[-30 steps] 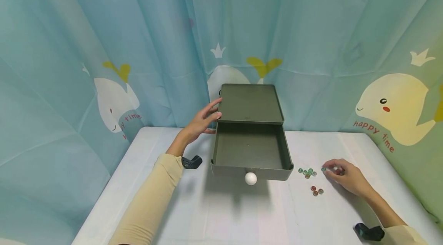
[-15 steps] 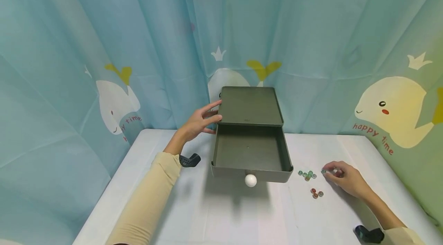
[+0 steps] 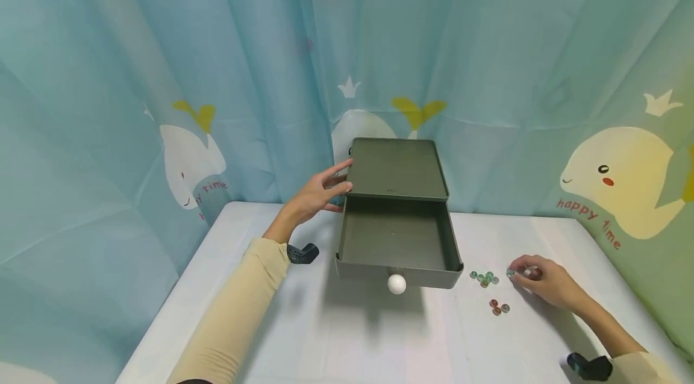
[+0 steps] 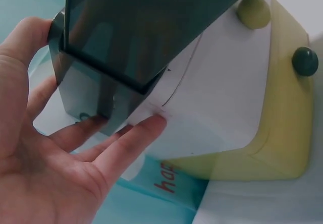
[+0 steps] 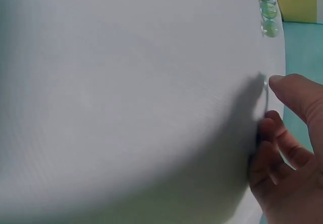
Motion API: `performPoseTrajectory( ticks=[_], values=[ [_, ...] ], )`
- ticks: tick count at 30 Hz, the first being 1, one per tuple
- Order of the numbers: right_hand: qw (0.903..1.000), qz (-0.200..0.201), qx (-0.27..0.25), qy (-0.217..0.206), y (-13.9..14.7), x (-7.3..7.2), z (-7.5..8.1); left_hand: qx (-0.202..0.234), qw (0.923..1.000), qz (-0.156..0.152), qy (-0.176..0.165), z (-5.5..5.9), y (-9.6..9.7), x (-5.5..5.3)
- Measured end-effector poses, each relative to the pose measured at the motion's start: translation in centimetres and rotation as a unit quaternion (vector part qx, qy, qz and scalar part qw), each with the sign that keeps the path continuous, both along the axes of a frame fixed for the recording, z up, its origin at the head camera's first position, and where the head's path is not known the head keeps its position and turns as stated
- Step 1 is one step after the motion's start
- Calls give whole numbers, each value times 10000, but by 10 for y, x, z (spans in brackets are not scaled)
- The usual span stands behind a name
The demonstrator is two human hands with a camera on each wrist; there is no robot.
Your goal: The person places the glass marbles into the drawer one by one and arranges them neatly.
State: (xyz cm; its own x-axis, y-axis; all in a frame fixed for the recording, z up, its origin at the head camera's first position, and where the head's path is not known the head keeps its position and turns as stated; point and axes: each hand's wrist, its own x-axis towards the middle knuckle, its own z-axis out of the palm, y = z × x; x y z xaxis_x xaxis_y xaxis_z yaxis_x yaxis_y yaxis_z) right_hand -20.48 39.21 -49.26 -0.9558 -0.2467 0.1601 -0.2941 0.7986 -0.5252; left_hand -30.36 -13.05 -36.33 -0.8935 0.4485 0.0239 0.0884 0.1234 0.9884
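A dark green drawer cabinet stands at the table's back, its top drawer pulled out toward me and a white round knob on the front. With fingers spread and fairly straight, my left hand rests against the cabinet's left side near the top. The left wrist view shows that hand close up. On the right of the table, my right hand pinches a greenish glass marble between thumb and fingertips. In the right wrist view, the hand largely hides that marble.
Several green and clear marbles lie between the drawer and my right hand. A smaller group of reddish and clear marbles lies nearer me. Yellow and white lower parts show below the dark top. A curtain hangs behind the table.
The head view has shifted slightly, so everything appears a little lower and farther right. Both hands keep nearly the same places, the left on the cabinet and the right at the marble.
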Motion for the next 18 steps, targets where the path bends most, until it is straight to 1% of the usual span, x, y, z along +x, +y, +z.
performPoseTrajectory(
  ticks=[4, 7, 12, 18],
  values=[
    [9996, 272, -56, -100, 1, -2, 9, 37, 10000, 29, -45, 0, 1, 0],
    [9990, 428, -95, -77, 1, -2, 16, 88, 9999, 20, -60, -1, 2, 0],
    [9972, 710, -138, 169, 3, -7, 27, 116, 9999, 32, -37, -2, 2, 0],
    [9944, 969, -259, 345, 4, -13, 40, 97, 9999, 60, -18, -4, 0, 0]
  ],
)
